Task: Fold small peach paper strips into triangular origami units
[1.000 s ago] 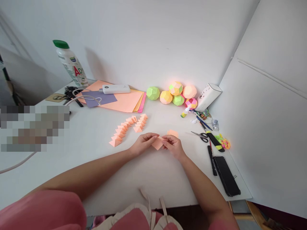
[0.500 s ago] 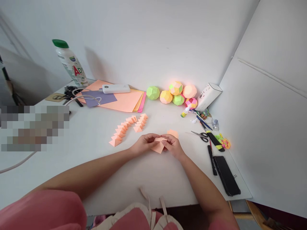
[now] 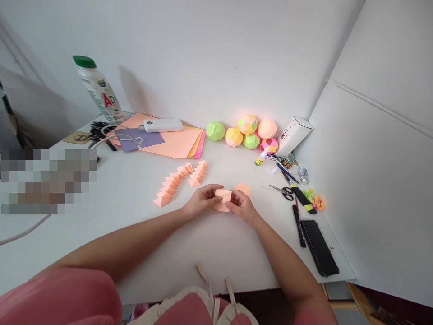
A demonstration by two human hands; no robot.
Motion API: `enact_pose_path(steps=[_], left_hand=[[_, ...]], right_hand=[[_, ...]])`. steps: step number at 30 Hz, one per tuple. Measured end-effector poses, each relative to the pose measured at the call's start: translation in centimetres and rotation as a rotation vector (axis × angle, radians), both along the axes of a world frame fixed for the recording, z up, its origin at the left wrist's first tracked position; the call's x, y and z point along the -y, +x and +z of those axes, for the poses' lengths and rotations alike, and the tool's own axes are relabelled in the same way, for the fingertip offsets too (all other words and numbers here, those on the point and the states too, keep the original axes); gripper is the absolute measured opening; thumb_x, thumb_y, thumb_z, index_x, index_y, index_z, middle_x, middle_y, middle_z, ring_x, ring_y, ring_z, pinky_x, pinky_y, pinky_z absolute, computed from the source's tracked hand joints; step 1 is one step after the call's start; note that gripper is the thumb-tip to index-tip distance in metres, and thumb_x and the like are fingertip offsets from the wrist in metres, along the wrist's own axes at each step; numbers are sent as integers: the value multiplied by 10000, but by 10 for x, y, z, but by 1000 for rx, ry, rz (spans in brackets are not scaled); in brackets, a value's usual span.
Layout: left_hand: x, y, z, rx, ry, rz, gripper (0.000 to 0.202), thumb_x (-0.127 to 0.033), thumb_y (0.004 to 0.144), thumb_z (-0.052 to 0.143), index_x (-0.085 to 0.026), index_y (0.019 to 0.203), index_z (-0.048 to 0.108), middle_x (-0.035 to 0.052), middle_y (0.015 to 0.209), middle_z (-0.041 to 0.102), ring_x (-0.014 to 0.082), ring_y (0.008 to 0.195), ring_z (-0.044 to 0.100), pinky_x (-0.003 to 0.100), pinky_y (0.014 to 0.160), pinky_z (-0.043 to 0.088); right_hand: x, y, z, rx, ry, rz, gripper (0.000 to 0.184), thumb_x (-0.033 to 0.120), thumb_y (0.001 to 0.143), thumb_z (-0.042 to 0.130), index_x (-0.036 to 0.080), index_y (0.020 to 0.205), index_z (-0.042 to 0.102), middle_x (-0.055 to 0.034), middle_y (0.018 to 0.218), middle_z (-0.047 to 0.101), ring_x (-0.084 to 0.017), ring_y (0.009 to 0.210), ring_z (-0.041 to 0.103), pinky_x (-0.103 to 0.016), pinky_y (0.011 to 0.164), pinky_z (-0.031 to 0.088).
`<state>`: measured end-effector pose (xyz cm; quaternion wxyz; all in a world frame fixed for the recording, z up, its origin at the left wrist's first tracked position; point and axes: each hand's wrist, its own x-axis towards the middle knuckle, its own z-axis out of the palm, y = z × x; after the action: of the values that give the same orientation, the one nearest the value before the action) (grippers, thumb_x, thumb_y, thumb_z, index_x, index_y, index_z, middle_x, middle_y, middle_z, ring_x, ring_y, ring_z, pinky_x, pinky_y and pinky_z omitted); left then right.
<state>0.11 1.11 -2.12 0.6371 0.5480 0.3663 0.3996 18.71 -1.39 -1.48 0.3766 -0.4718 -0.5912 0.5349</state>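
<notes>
A small peach paper square (image 3: 222, 205) with crease lines is held up off the desk between both hands. My left hand (image 3: 202, 200) pinches its left side, thumb on the front face. On the opposite side, my right hand (image 3: 244, 207) grips the edge, thumb near the lower right corner. Behind the right fingers lies another piece of peach paper (image 3: 244, 188), partly covered. Left of the hands, folded peach paper units stand in a long row (image 3: 171, 183) and a shorter row (image 3: 198, 174).
Paper balls (image 3: 234, 137) line the wall beside coloured sheets (image 3: 176, 146) carrying a power bank (image 3: 164, 125). A bottle (image 3: 101, 92) stands at the back left. Scissors (image 3: 287, 193), a glue bottle (image 3: 261, 159), a cutter (image 3: 303, 198), a phone (image 3: 319, 247) and a white box (image 3: 295, 135) lie right.
The paper has turned from a corner-down position to a flatter, squarer one facing me. Both hands have shifted their grips to its sides, with the fingers slightly farther apart.
</notes>
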Motion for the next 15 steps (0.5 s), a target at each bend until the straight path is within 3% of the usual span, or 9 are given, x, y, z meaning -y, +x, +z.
enact_pose_path(steps=[5,10,15], left_hand=[[-1,0,0,49,-42,5,468,-352,693,673,-182,1106,532,-4,737,558,140,685,579,283,634,475],[3,-1,7,71,-54,-128,436,-371,722,644,-165,1085,519,74,941,630,192,806,617,329,695,491],[5,1,11,-5,-40,-156,417,-410,714,639,-145,1018,533,76,887,634,182,754,605,311,649,476]], right_hand=[[0,-1,2,57,25,-6,219,394,765,597,175,774,599,-7,720,596,-128,634,566,-245,559,464],[-2,0,3,-33,26,-110,261,427,771,585,169,741,560,13,649,560,-85,508,497,-207,469,414],[-4,0,1,-78,26,-167,294,466,776,570,184,733,500,35,558,542,-94,460,504,-210,430,392]])
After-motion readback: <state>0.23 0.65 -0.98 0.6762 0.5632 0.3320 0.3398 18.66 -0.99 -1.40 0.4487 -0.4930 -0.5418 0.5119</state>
